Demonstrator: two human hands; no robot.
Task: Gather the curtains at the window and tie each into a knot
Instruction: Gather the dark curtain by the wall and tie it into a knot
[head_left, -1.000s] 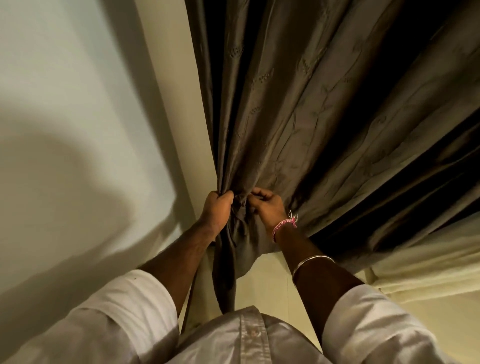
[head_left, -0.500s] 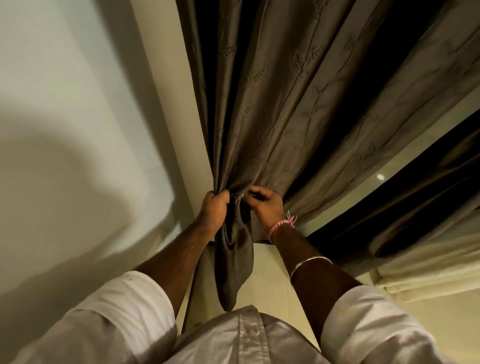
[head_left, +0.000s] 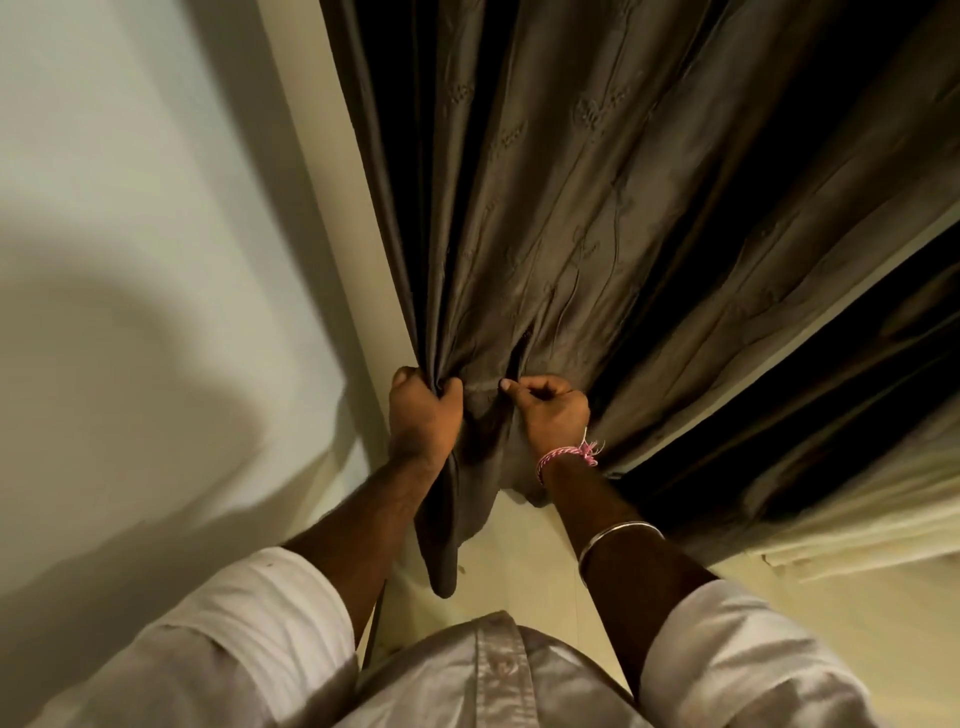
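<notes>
We were mid-gather on the dark curtain (head_left: 597, 218), which fanned down from twelve o'clock to our hands beside the wall (head_left: 130, 208). Our left hand (head_left: 423, 418) was clenched around the bunched folds; our right hand (head_left: 553, 408), at its three o'clock, pinched more fabric closed-fisted. Next, we judged, came pulling in the loose right-hand folds before knotting.

Brown-grey curtain (head_left: 571, 234) with stitched flower and stem shapes, white shirt sleeves (head_left: 260, 623), pink-and-white string wristband (head_left: 563, 457), silver bangle (head_left: 618, 535), cream wall (head_left: 130, 208)
</notes>
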